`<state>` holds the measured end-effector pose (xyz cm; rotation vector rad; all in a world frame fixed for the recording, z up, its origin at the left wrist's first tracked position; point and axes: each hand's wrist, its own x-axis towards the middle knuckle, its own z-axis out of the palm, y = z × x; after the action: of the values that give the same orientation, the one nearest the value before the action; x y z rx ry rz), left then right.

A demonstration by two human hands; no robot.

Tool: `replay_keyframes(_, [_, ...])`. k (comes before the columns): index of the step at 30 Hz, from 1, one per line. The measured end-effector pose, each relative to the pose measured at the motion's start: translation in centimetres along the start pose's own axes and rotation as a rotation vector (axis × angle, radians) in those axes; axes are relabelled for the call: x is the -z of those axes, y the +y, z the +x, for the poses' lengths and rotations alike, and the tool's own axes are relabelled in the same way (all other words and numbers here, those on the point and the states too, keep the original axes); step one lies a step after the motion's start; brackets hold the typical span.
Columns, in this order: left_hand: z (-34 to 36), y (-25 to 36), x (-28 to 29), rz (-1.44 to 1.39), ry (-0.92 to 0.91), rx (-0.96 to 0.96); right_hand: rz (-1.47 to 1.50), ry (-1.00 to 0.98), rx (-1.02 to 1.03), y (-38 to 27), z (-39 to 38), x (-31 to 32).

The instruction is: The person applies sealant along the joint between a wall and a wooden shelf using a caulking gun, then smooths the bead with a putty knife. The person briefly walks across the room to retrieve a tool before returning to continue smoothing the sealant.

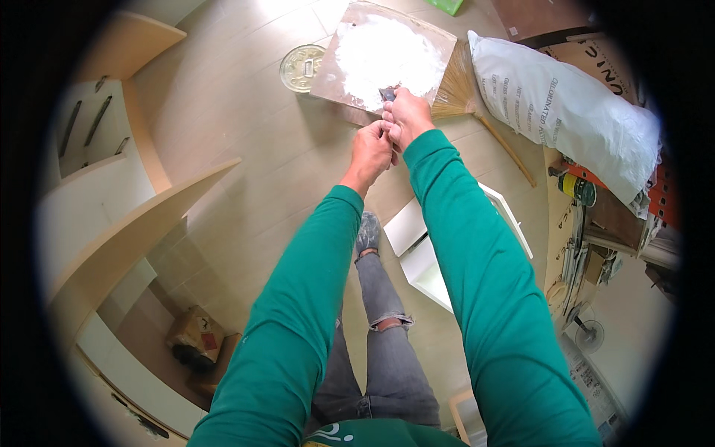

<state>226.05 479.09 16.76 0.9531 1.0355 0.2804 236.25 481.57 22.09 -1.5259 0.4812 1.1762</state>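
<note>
Head view: the right hand [407, 118] has its fingers curled around a small dark tool [388, 94], whose tip meets the near edge of a spread of white material [387, 52]. That material covers most of a square brown board [329, 83]; powder or paste, I cannot tell in the glare. The left hand [370, 154] is bent inward just below, its fingertips touching the right hand; whether they also grip part of the tool cannot be told.

At the board's left edge sits a round clear container [302, 69] with a pale rim; its contents cannot be made out. A straw broom [456, 89] lies at the right edge, and beyond it leans a bulging white sack [558, 104], its filling hidden by the woven-looking skin. Below the sack stands a small yellow-and-black can [577, 189]. An open white box [406, 226] rests on the floor, partly behind the right sleeve. At the lower left, a cardboard box [197, 334] with a red label sits inside a wooden cabinet [141, 223].
</note>
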Motion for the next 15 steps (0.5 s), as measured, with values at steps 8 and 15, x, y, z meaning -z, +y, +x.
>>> replay_keyframes(8, [-0.9,1.2,-0.5,0.02,0.004,-0.003,0.011,-0.001,0.002,-1.3,0.3,0.6])
replay_keyframes(15, [-1.1,0.9,-0.6,-0.027,0.028,0.023,-0.124,-0.021,-0.008,1.0,-0.7,2.4])
